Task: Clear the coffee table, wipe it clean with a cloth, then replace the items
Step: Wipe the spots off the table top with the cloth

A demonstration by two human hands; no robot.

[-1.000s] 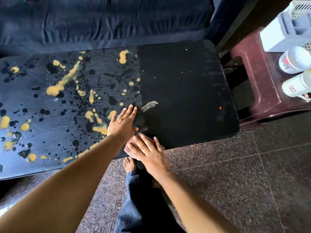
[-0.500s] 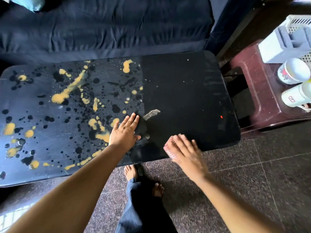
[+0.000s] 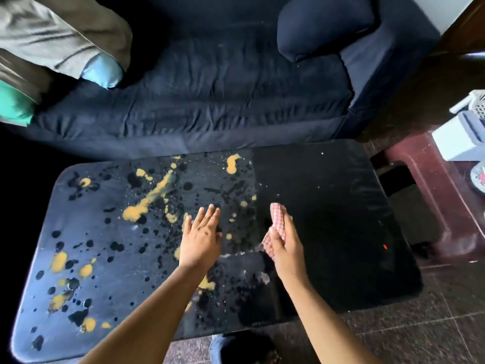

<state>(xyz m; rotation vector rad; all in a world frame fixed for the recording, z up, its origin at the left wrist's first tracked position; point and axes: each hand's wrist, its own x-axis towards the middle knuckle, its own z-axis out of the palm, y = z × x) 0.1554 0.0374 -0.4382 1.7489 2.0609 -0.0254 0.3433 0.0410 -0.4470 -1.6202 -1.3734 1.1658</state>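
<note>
**Head view.** The left hand [image 3: 200,243] lies flat on the coffee table [image 3: 341,232], fingers straight and slightly spread, holding nothing. At its 3 o'clock the right hand [image 3: 284,248] grips the red-checked cloth [image 3: 278,219], bunched in its fingers near the table's middle.

**Risks, as judged:**
- The bunched cloth gives a narrow contact patch, so strips may go unwiped.
- Pale crumbs towards 6 o'clock could be swept onto the floor [image 3: 420,332].
- Weight on the left hand could shift the table.

**Surface.** The top is black. Yellow and black splashes cover the half towards 9 o'clock and look like a pattern.

**Room.** A dark blue sofa [image 3: 210,101] stands at 12 o'clock. A maroon side table [image 3: 433,185] at 3 o'clock carries a white box [image 3: 456,137].
</note>
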